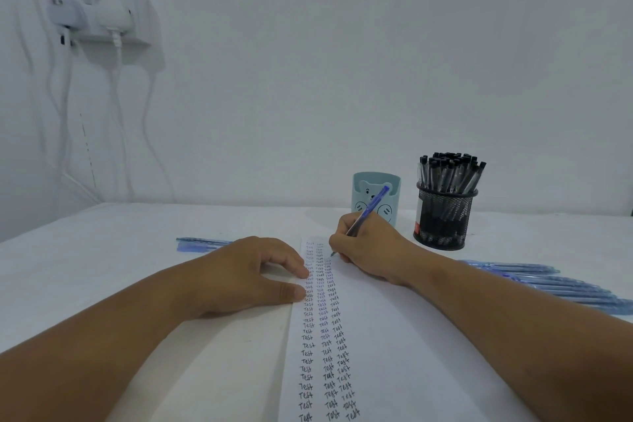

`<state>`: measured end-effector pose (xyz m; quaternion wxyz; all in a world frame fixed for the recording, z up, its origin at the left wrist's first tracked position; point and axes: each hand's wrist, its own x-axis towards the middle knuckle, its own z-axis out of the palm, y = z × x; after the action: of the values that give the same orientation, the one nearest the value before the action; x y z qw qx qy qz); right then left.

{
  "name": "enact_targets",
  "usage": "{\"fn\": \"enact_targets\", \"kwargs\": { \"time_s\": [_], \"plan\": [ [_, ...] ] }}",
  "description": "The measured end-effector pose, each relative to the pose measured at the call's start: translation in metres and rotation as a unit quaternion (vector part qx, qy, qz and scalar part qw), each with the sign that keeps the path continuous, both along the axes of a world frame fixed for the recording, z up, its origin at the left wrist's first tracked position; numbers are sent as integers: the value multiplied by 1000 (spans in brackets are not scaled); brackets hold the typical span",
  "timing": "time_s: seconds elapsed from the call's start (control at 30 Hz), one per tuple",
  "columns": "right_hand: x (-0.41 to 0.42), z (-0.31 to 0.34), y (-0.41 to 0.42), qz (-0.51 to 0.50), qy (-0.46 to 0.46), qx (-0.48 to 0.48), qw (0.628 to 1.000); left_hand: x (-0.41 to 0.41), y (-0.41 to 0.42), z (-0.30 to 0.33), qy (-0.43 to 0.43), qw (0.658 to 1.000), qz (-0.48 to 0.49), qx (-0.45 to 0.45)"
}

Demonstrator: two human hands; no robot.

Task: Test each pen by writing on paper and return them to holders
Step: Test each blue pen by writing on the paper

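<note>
Blue pen [368, 211] between right-hand fingers [339, 233]

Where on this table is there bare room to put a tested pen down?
Bare tabletop lies left of the left hand, nearer than the blue pens there. Crowded: right of the paper, with the loose blue pens, mesh holder and bear cup.

you've got matt white paper [376, 336], a black wire-mesh metal holder [445, 216], a smooth pale-blue plastic holder [363, 195], a glossy translucent blue plastic pen [368, 209], and a matt white tabletop [137, 250].
</note>
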<state>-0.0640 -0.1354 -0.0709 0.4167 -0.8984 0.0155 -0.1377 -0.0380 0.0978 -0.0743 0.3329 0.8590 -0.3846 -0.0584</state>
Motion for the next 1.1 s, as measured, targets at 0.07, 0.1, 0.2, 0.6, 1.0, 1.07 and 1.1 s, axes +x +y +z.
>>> {"fn": "enact_targets", "kwargs": {
  "time_s": [0.07, 0.1, 0.2, 0.6, 1.0, 1.07, 1.1],
  "plan": [
    [1, 0, 0, -1, 0, -12, 1000, 1, -1, 0, -3, 1000, -1, -2],
    [1, 0, 0, -2, 4, -14, 1000, 1, -1, 0, -5, 1000, 0, -2],
    [2, 1, -1, -3, 12, 2, 1000, 2, -1, 0, -5, 1000, 0, -6],
    [-1, 3, 0, -3, -10, 112, 994, 3, -1, -2, 0, 1000, 7, -22],
    [-34, 53, -15, 28, -46, 49, 997, -3, -8, 0, -65, 997, 34, -32],
    [-46, 48, -22, 24, -22, 8, 999, -5, -8, 0, -70, 996, 40, -33],
    [-52, 45, -26, 21, -30, -5, 999, -5, -9, -1, -75, 996, 44, -33]
  ]
}}
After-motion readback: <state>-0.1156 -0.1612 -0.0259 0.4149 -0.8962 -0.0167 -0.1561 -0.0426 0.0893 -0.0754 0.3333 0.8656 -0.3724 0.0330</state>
